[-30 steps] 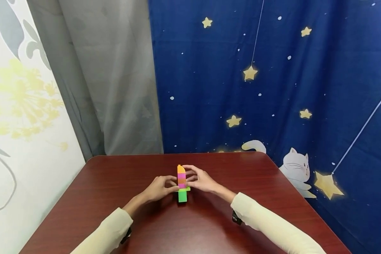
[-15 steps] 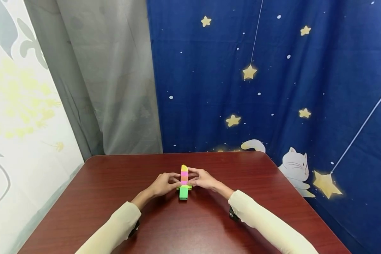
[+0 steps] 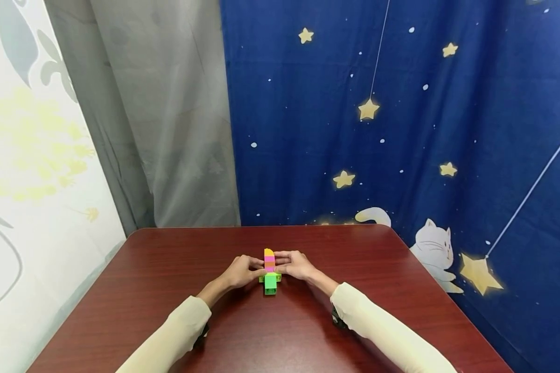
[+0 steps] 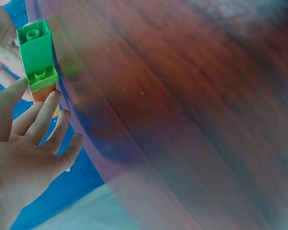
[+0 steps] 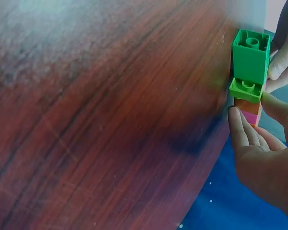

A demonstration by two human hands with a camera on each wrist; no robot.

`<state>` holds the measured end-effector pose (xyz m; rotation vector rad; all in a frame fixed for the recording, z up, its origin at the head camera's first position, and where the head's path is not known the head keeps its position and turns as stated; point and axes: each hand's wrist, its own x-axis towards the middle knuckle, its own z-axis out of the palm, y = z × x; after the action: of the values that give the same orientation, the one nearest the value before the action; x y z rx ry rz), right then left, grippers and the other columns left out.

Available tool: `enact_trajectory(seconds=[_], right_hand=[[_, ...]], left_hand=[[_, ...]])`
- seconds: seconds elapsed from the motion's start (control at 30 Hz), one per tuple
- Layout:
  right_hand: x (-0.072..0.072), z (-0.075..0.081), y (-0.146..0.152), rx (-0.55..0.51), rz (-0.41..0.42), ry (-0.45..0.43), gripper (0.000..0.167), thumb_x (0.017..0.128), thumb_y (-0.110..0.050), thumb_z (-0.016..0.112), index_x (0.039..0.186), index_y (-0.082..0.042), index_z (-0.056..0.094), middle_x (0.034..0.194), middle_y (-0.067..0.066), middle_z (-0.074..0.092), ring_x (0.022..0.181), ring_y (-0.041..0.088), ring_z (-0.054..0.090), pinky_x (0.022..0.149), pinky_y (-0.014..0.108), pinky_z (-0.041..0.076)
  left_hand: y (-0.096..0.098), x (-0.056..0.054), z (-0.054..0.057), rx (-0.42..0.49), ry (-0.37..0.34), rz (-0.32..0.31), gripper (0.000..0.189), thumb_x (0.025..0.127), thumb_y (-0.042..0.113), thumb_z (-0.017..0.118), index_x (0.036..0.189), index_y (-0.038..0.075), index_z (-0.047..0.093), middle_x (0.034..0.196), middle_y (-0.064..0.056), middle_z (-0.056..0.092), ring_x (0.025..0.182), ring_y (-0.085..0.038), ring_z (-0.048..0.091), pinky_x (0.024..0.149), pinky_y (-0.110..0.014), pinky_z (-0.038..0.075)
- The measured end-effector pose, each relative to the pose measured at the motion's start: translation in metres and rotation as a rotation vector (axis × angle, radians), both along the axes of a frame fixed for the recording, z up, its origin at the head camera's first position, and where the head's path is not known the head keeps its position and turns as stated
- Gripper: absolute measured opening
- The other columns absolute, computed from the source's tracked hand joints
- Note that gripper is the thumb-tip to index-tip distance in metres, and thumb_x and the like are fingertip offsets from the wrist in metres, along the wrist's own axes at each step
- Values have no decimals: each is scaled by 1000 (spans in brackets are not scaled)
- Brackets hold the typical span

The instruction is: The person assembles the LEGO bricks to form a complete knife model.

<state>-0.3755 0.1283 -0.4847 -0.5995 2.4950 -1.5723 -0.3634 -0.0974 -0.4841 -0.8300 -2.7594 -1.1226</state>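
Note:
A sword-shaped stack of toy building bricks (image 3: pixel 270 264) is between my hands in the head view, with a yellow-orange curved tip pointing away, pink and orange bricks in the middle and a lime crosspiece. Its green end brick (image 3: pixel 270 281) points towards me, and both wrist views show that brick's hollow underside. My left hand (image 3: pixel 239 271) pinches the stack from the left between thumb and fingers, just beyond the crosspiece. From the opposite side my right hand (image 3: pixel 298 265) pinches it too. The fingers cover parts of the middle bricks in both wrist views.
The dark red wooden table (image 3: pixel 354 321) lies under both arms. Behind its far edge hang a grey curtain (image 3: pixel 182 129) and a blue curtain with stars (image 3: pixel 298 129). A pale patterned surface (image 3: pixel 37 207) is at the left.
The stack has shifted slightly right and tilted, so the green brick's hollow end faces me more. My left hand has moved right with it; the right hand stays on the stack.

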Motion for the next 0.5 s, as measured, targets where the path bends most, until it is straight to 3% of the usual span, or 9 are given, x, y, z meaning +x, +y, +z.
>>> enact_trajectory(seconds=[0.4, 0.5], right_hand=[[0, -6, 1, -21, -6, -12, 50, 92, 0, 76, 138, 10, 60, 123, 26, 70, 114, 35, 70, 88, 34, 59], [-2, -6, 4, 26, -5, 31, 50, 94, -6, 76, 139, 8, 60, 124, 24, 70, 115, 33, 70, 91, 35, 59]], left_hand=[[0, 1, -6, 20, 19, -20, 34, 97, 17, 74, 119, -10, 73, 103, -15, 78, 103, -29, 73, 90, -47, 58], [-3, 1, -4, 20, 15, -21, 35, 98, 18, 73, 120, -10, 72, 105, -15, 78, 106, -30, 72, 92, -47, 57]])
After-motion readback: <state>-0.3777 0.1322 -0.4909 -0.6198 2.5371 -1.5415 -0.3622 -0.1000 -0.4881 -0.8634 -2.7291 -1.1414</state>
